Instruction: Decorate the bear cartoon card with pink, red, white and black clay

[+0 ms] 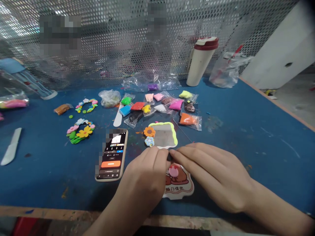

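Observation:
My left hand (147,173) and my right hand (216,173) meet above a white board with a brown cartoon figure (182,188) and a pink piece on it. A small dark piece (169,156) shows between their fingertips; both hands pinch it. Just beyond my fingers lies a small mirror-like plate (162,135) with a wavy yellow-green and white rim. An orange flower (149,131) and a light blue flower (149,141) sit on its left edge. Parts of the board are hidden under my hands.
A phone (112,155) lies left of my left hand. Farther left are two decorated rings (86,105) and a white knife (12,146). Bags of coloured clay (137,106) spread behind the plate. A cup (201,60) and a plastic bag (225,70) stand at the back right.

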`<act>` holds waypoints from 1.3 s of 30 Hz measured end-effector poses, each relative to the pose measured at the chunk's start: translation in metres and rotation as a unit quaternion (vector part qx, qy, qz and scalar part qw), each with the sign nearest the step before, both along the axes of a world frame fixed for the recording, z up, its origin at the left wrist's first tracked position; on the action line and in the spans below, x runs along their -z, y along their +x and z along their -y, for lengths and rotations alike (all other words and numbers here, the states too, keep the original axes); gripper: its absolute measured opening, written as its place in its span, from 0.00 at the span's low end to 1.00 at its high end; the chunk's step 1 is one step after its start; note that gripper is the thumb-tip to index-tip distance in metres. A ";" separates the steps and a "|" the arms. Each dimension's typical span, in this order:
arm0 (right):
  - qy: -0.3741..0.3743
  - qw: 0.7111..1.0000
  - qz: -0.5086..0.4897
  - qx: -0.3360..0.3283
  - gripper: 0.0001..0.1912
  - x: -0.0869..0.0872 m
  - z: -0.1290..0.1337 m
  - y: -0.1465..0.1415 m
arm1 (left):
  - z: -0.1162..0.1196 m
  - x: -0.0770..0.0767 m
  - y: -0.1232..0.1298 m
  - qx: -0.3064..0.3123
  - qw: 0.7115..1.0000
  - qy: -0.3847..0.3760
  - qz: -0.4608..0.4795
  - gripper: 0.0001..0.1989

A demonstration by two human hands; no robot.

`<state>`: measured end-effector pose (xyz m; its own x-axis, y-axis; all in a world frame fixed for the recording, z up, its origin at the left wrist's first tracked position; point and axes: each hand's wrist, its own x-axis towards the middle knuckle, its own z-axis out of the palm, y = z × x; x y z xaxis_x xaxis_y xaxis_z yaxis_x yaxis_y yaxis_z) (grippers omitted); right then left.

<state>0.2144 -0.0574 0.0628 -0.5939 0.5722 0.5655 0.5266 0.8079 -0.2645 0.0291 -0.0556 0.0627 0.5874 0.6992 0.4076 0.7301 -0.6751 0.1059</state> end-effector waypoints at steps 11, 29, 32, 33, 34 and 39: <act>-0.139 0.985 -0.094 0.033 0.07 0.007 -0.005 -0.002 | 0.000 0.001 -0.004 0.017 0.994 -0.102 0.045 0.15; -0.579 0.696 -0.423 0.035 0.07 0.015 -0.015 -0.001 | -0.003 -0.005 -0.008 -0.017 0.998 -0.062 0.018 0.15; -0.584 0.682 -0.440 0.036 0.06 0.016 -0.016 -0.001 | -0.009 0.002 -0.017 -0.069 0.997 -0.007 -0.040 0.13; -0.588 0.679 -0.439 0.032 0.06 0.017 -0.016 -0.001 | -0.012 0.006 -0.020 -0.101 0.992 -0.002 -0.072 0.13; -0.592 0.677 -0.437 0.028 0.06 0.018 -0.016 -0.001 | -0.016 0.011 -0.023 -0.138 0.985 -0.008 -0.104 0.12; -0.604 0.673 -0.426 0.026 0.07 0.022 -0.017 0.001 | -0.034 0.031 -0.026 -0.234 0.954 -0.058 -0.176 0.06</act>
<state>0.2150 -0.0408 0.0407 -0.3105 0.9276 -0.2076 -0.2121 -0.2805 -0.9361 0.0027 -0.0216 0.0322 0.2851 0.9473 0.1461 0.9531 -0.2641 -0.1476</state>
